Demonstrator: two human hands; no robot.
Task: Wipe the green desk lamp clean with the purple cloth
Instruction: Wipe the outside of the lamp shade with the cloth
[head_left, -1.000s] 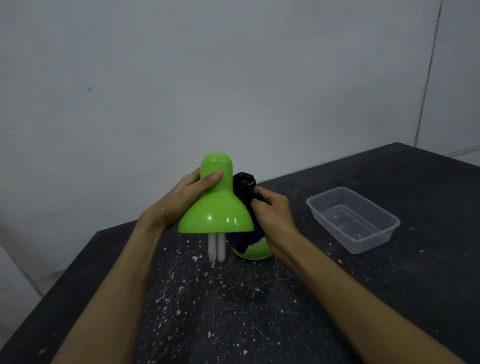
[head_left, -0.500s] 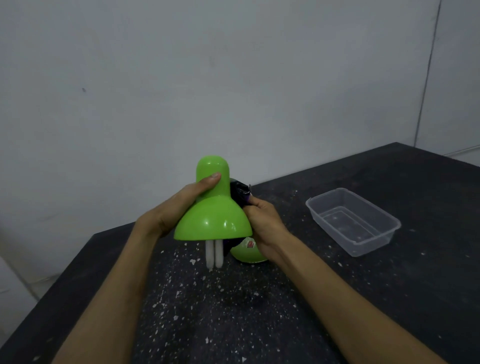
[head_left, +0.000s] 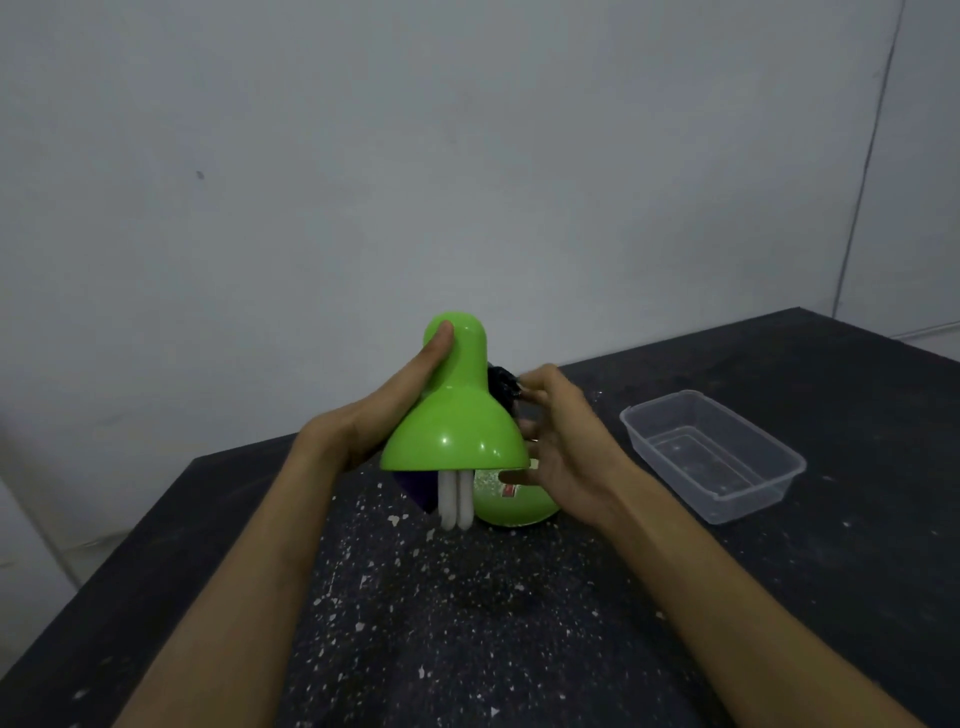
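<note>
A glossy green desk lamp (head_left: 457, 415) with a bell-shaped shade stands on a black table (head_left: 467, 623). The left hand (head_left: 363, 426) grips the shade, thumb on top; the right hand (head_left: 566, 452), fingers loosely spread, is just beside its right. The purple cloth (head_left: 415, 491) peeks from under the shade's left rim.

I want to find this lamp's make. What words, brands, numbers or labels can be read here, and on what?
Sticker on the lamp base: a pale glittery patch with a small red mark, too blurred to read.
Lamp shade: no text shows.
Clear container: no text shows.
Nothing in this picture can be read.
</note>
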